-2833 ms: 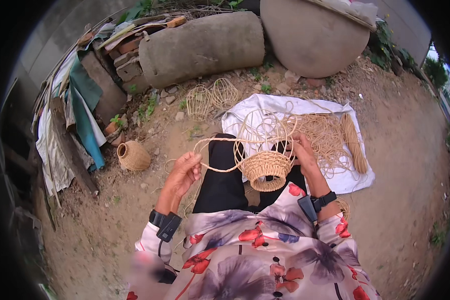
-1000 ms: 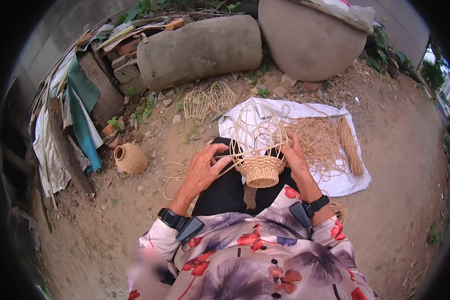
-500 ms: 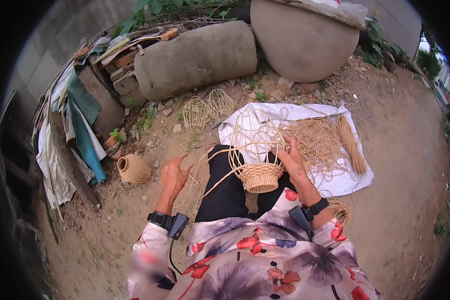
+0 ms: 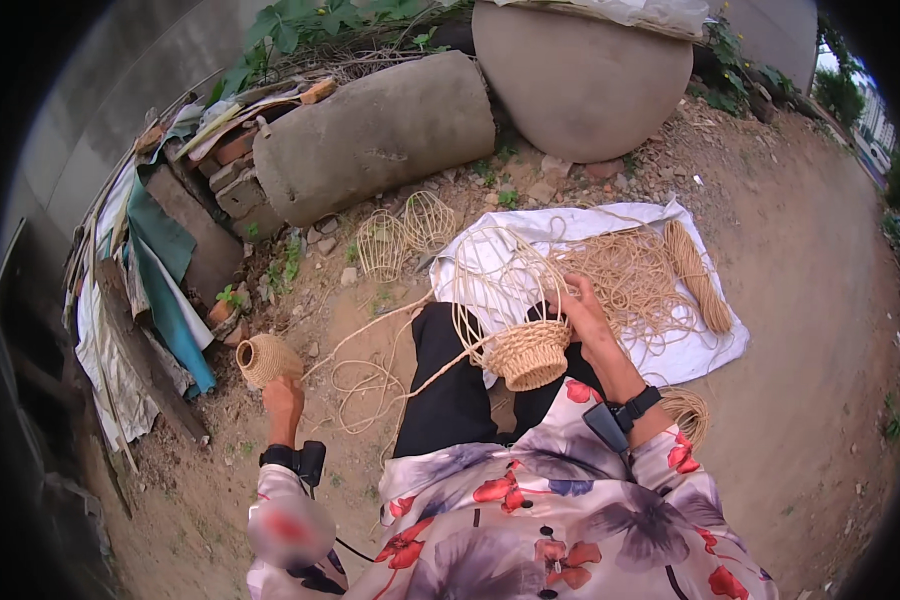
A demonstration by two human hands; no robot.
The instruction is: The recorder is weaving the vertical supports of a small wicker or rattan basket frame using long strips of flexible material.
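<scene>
A half-woven basket (image 4: 532,362) rests tilted across my lap. Its lower part is tightly braided cord, and bare curved ribs (image 4: 482,262) rise from it. My right hand (image 4: 582,312) grips the ribs at its right side, just above the woven edge. Out to the left, my left hand (image 4: 283,398) is closed on a strand of tan cord (image 4: 370,322) that runs taut toward the ribs. A second strand crosses my thigh to the woven edge. Just beyond the left fist sits a small finished woven basket (image 4: 267,360); the fingertips are hidden.
A white sheet (image 4: 660,372) holds loose tangled cord (image 4: 620,265) and a twisted cord hank (image 4: 698,280). Two bare basket frames (image 4: 381,247) stand beyond my knees. A coil of cord (image 4: 686,412) lies by my right hip. A concrete cylinder (image 4: 380,135) and a round slab (image 4: 585,90) line the back.
My left hand has moved left and down and closed, drawing the cord out straight. The half-woven basket has tilted and shifted slightly right, with my right hand still on it.
</scene>
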